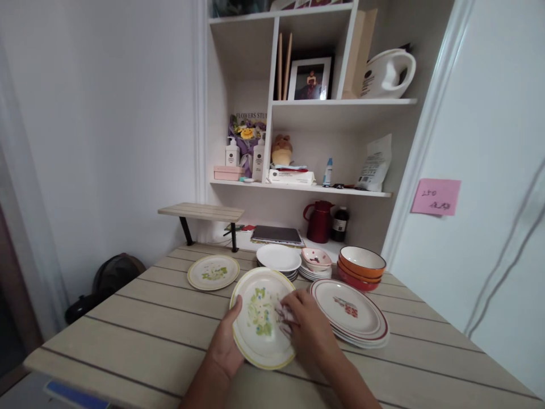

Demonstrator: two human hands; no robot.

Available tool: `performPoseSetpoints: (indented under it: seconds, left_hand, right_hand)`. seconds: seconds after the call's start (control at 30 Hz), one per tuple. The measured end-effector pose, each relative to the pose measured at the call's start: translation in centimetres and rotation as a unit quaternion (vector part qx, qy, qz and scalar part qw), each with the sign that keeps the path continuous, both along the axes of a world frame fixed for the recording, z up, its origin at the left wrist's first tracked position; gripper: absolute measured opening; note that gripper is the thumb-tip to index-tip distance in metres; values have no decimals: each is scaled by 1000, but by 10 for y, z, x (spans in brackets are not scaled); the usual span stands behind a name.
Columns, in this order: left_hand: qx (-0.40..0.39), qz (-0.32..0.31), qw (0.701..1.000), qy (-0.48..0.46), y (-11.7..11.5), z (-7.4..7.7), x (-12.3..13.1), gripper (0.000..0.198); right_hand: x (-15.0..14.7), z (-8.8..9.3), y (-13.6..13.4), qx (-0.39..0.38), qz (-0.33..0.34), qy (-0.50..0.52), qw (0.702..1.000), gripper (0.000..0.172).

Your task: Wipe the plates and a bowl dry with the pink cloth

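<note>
- Across the slatted table point(140, 329), crockery is set out in groups; the near edge is cut off by the frame.
- Red-rimmed plates point(323, 295), stacked: placed just beside the right forearm; the number of lower pieces cannot be made out.
- Yellow-rimmed plate point(258, 318), floral: held tilted over the table's middle, before the white plates point(279, 257). Its face is apparently being wiped; for this, a steady rim and even, light pressure seem to be called for. Whether the lower rim is rested on the table cannot be told.
- Left hand point(227, 341): clamped on the plate's left rim, thumb laid over the edge; the other fingers are hidden beneath.
- Right hand point(307, 319): closed on a cloth and held against the plate's right side; fingertips are blurred.
- Cloth point(284, 316), pale with darker marks: bunched, largely covered by the hand; its full shape is not shown.
</note>
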State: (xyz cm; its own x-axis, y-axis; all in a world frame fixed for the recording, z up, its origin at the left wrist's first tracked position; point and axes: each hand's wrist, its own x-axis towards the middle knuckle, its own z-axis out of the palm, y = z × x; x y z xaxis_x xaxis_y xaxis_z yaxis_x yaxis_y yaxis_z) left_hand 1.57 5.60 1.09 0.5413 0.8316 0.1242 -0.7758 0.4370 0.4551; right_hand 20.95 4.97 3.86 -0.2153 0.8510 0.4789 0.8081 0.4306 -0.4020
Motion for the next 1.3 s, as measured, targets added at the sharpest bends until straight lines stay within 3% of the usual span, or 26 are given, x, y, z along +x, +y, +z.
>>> performPoseSetpoints:
  seconds: [0.13, 0.2, 0.27, 0.37, 0.5, 0.57, 0.63, 0.7, 0.8, 0.9, 0.97, 1.03, 1.17, 1.3]
  left_hand:
    - [-9, 15, 1000, 6, 5, -4, -1, 55]
    - [-37, 35, 998, 33, 5, -4, 1, 52]
    - [-65, 44, 995, 64, 3, -4, 6, 47]
    - [-75, 19, 993, 86, 0, -5, 15, 43]
    - [-53, -39, 997, 48, -3, -5, 16, 52]
    - [-37, -42, 998, 9, -1, -3, 12, 56]
    - [-24, -18, 999, -25, 2, -1, 6, 56]
    - [-26, 36, 998, -43, 5, -1, 0, 55]
    - [-66, 107, 992, -19, 6, -3, -5, 54]
    - [-120, 96, 988, 35, 5, -5, -4, 55]
    - [-123, 80, 988, 48, 4, -6, 1, 53]
    - [-101, 59, 992, 44, 2, -7, 8, 49]
    - [-76, -12, 996, 49, -1, -6, 15, 51]
    - [-62, -3, 997, 35, -2, 0, 8, 52]
  right_hand:
    - [-18, -7, -11, -70, 140, 6, 988, 47]
    - [-30, -11, -13, -60, 212, 32, 975, 57]
    - [-38, -13, -9, -29, 230, 51, 971, 69]
    - [-34, -12, 7, 23, 145, 57, 988, 72]
    - [-9, -4, 25, 69, 14, 22, 997, 44]
    - [-1, -2, 24, 64, -13, -19, 998, 36]
    - [-2, -5, 16, 41, -11, -61, 997, 40]
    - [-10, -11, 4, 8, 25, -95, 995, 51]
    - [-27, -22, -14, -30, 134, -117, 984, 71]
    - [-38, -27, -20, -45, 244, -90, 965, 87]
    - [-38, -26, -16, -50, 276, -57, 958, 89]
    - [-33, -24, -7, -39, 249, -18, 968, 87]
    - [-17, -18, 11, 11, 100, 21, 995, 80]
    - [-8, -9, 9, 31, 34, -9, 999, 47]
